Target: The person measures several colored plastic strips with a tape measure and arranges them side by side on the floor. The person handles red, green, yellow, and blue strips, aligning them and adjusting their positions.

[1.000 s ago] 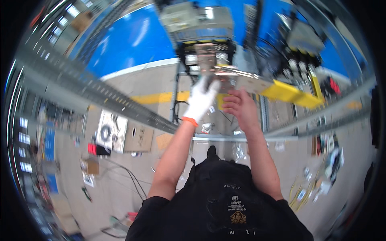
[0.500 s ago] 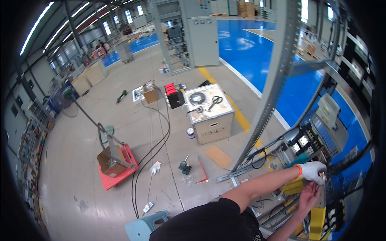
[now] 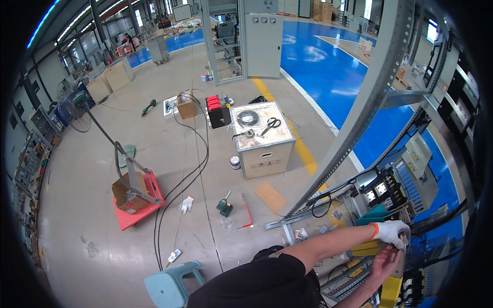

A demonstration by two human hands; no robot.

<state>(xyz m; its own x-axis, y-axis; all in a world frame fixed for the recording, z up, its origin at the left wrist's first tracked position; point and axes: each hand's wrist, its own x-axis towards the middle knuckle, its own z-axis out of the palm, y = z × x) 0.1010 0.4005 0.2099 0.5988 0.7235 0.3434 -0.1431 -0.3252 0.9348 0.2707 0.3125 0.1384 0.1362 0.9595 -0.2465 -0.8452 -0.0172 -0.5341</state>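
My left hand (image 3: 392, 233), in a white knit glove with an orange cuff, is curled around the bare metal upper end of a yellow-sleeved flat bar (image 3: 391, 292) inside the open metal frame at the right. Just below it, my bare right hand (image 3: 384, 262) has its fingers bent and pressed together against the same end. Whatever small piece those fingers may hold is hidden. A second yellow bar (image 3: 363, 250) lies behind the hands. Beside the gloved hand are a teal part (image 3: 373, 215) and black electrical units (image 3: 385, 191).
A perforated steel upright (image 3: 354, 123) rises at my left. On the floor are a cordless drill (image 3: 224, 206), a red-handled tool (image 3: 247, 214), a white glove (image 3: 187, 204), black cables (image 3: 197, 172) and a blue stool (image 3: 167, 286). A wooden crate (image 3: 266, 159) carries scissors (image 3: 272, 123) and a wire coil (image 3: 248, 118).
The view has shifted slightly, so the floor things sit further left. Both hands stay at the bar end; the gloved fingers have tilted down and closer to the bare hand.
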